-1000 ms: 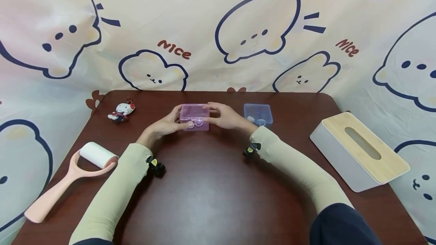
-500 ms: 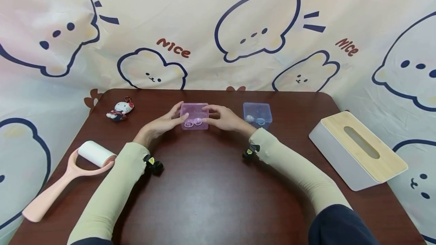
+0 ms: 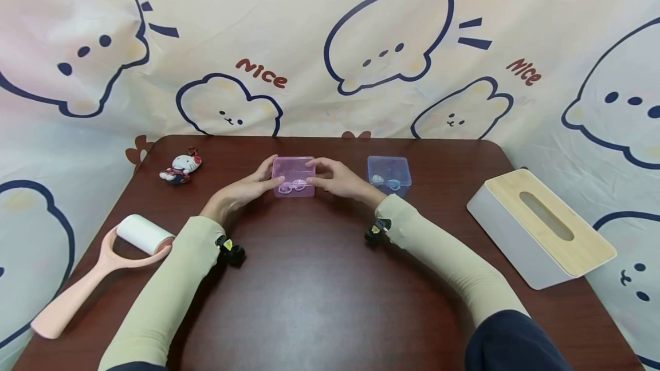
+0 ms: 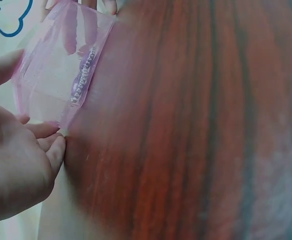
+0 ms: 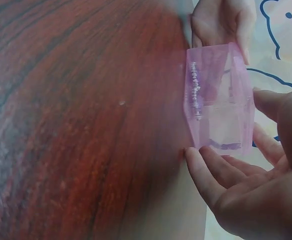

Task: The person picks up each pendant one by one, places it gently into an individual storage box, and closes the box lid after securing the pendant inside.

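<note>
A clear pink plastic box [image 3: 294, 170] stands on the table between both hands, with shiny beaded rings [image 3: 291, 186] lying inside. My left hand [image 3: 251, 183] grips its left side, thumb at the front and fingers round the back. From the right, my right hand [image 3: 337, 177] holds the opposite side between thumb and fingers. In the left wrist view the pink box [image 4: 61, 65] shows a row of beads [image 4: 82, 75] along its bottom. The right wrist view has the box [image 5: 218, 100] between the hands; its lid looks shut.
Right of the hands stands a clear blue box [image 3: 389, 173] with small round items inside. A wood-topped tissue box [image 3: 541, 228] is at the right. On the left lie a cat figure keychain [image 3: 181, 168] and a pink-handled lint roller [image 3: 103, 268]. Patterned cloth hangs behind the table.
My left thumb has drawn back leftward from the front of the pink box, and the rings inside now lie lower and in plainer view. My right hand has hardly moved.
</note>
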Demonstrator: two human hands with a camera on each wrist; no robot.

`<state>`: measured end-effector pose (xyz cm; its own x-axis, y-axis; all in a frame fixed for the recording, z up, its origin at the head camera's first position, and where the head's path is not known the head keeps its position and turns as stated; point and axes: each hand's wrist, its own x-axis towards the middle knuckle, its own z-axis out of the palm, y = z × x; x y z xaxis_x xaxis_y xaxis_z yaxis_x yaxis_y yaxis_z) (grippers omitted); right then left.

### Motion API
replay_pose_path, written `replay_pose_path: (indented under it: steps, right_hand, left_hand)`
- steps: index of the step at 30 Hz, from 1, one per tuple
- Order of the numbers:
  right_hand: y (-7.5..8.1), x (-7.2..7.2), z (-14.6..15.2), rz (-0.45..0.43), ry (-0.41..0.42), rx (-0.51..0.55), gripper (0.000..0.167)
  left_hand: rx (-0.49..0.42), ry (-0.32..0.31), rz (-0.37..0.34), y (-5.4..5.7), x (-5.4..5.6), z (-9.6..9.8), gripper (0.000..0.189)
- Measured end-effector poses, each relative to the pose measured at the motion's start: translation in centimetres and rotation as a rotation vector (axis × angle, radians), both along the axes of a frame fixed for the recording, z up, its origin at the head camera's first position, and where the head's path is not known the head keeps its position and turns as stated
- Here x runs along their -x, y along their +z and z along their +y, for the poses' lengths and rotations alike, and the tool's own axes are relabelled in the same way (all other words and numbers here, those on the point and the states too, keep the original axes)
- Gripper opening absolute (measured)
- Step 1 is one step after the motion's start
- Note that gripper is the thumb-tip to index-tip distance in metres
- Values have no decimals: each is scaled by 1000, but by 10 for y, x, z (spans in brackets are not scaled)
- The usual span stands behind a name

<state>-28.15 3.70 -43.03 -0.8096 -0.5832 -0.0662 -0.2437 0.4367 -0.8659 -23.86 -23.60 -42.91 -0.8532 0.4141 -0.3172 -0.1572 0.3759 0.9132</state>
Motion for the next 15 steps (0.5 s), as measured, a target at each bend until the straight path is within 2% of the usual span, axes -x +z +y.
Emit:
replay_pose_path:
  steps: [6, 10, 12, 15]
  right_hand:
    - [0, -2, -1, -2, 1, 14, 42]
    - [2, -1, -2, 33, 10, 1, 43]
    - [6, -1, -1, 61, 3, -8, 45]
    - [17, -1, 3, 93, -27, -6, 50]
  left_hand:
    - [-11, -14, 7, -1, 1, -1, 90]
    - [8, -13, 3, -2, 2, -4, 91]
    - [21, -12, -12, 0, 1, -6, 88]
    - [-13, 6, -10, 6, 1, -8, 82]
